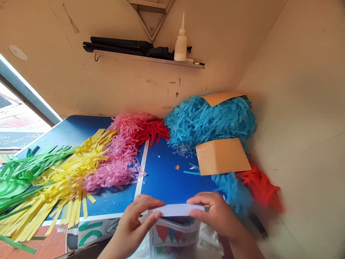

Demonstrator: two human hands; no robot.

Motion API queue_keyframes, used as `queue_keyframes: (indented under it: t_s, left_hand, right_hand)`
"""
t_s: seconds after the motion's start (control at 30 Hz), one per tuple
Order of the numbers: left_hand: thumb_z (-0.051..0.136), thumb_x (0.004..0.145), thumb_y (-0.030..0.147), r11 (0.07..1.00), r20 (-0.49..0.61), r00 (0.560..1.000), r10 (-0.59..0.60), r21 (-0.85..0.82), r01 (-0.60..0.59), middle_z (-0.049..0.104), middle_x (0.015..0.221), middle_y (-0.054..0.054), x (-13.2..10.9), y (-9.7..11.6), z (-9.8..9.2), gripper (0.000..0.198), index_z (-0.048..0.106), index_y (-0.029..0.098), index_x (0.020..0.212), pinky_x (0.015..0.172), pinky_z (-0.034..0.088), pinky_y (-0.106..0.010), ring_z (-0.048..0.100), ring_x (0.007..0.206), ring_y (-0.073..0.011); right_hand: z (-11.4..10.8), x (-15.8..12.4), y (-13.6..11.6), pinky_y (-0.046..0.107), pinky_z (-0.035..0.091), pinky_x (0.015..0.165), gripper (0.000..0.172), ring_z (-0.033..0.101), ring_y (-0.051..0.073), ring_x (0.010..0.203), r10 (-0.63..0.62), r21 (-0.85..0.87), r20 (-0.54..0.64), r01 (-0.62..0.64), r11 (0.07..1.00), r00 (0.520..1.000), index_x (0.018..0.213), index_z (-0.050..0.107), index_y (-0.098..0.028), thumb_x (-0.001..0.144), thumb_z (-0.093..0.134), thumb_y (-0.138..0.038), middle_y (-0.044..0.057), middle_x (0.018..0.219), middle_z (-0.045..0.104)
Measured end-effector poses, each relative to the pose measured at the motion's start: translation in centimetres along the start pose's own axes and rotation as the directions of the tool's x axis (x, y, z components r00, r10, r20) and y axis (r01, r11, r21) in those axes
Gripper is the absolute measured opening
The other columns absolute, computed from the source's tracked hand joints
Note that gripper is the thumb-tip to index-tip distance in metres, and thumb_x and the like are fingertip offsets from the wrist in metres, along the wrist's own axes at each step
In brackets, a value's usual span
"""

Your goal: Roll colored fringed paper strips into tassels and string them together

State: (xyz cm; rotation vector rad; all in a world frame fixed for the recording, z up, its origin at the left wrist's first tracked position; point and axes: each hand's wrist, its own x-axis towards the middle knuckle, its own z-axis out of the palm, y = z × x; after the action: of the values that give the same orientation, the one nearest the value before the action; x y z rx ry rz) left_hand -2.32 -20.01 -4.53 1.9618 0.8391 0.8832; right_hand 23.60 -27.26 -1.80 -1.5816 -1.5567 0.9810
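A narrow white strip of paper (175, 209) is stretched level between my two hands at the front edge of the blue table (172, 187). My left hand (141, 214) pinches its left end between thumb and fingers. At the other end, my right hand (211, 208) grips it the same way. Just below the strip stands a clear plastic bag or box (176, 237) with colourful pieces inside. A folded tan card (222, 156) lies on the table beyond my right hand.
Fringed paper lies across the table: green (24, 172), yellow (72, 176), pink (118, 162), red (153, 131) and a large blue heap (210, 120). More red fringe (261, 185) hangs at the right wall. A wall shelf (151, 59) holds a glue bottle (180, 46) and a black hair straightener (121, 45).
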Motion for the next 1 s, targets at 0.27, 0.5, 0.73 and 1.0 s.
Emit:
queue_keyframes:
  t_s: [0.27, 0.5, 0.73, 1.0]
  left_hand:
    - [0.065, 0.090, 0.032, 1.000, 0.022, 1.000, 0.022, -0.007, -0.022, 0.076, 0.096, -0.006, -0.2, 0.3, -0.1, 0.017, 0.075, 0.026, 0.102, 0.082, 0.055, -0.032, 0.069, 0.090, -0.0219]
    - [0.064, 0.090, 0.034, 1.000, 0.054, 0.999, 0.002, -0.003, -0.002, 0.075, 0.099, -0.007, -0.8, 1.3, 0.7, 0.020, 0.071, 0.026, 0.107, 0.085, 0.055, -0.032, 0.068, 0.094, -0.0216]
    - [0.064, 0.088, 0.034, 0.993, -0.041, 0.993, -0.112, -0.032, 0.110, 0.068, 0.114, -0.009, -2.5, 1.3, 1.4, 0.032, 0.059, 0.024, 0.118, 0.092, 0.053, -0.033, 0.065, 0.105, -0.0226]
    - [0.064, 0.086, 0.029, 0.982, -0.016, 0.994, -0.112, -0.154, 0.108, 0.067, 0.111, -0.009, -3.0, 1.9, 0.8, 0.031, 0.059, 0.022, 0.116, 0.091, 0.052, -0.033, 0.064, 0.102, -0.0226]
  right_hand:
    - [-0.5, -0.3, -0.8, 0.028, 0.053, 0.071, 0.019, 0.071, 0.021, 0.080, -0.106, -0.083, 0.032, 0.109, 0.991, 0.994, 0.092, 0.080, -0.025, 0.090, 0.067, -0.039, 0.003, 0.089, 0.078]
    - [1.3, 0.7, -4.0, 0.026, 0.045, 0.066, 0.021, 0.070, 0.018, 0.075, -0.352, -0.473, 0.209, 0.410, 0.780, 0.912, 0.096, 0.077, -0.028, 0.097, 0.058, -0.036, 0.002, 0.086, 0.078]
    - [3.2, 1.5, -4.5, 0.029, 0.035, 0.060, 0.029, 0.067, 0.017, 0.069, -0.446, -0.603, 0.249, 0.498, 0.623, 0.860, 0.100, 0.073, -0.027, 0.103, 0.046, -0.039, 0.001, 0.082, 0.075]
    - [3.1, 1.4, -4.6, 0.030, 0.034, 0.059, 0.023, 0.065, 0.017, 0.066, -0.485, -0.616, 0.274, 0.539, 0.575, 0.830, 0.101, 0.071, -0.027, 0.101, 0.049, -0.034, 0.001, 0.083, 0.074]
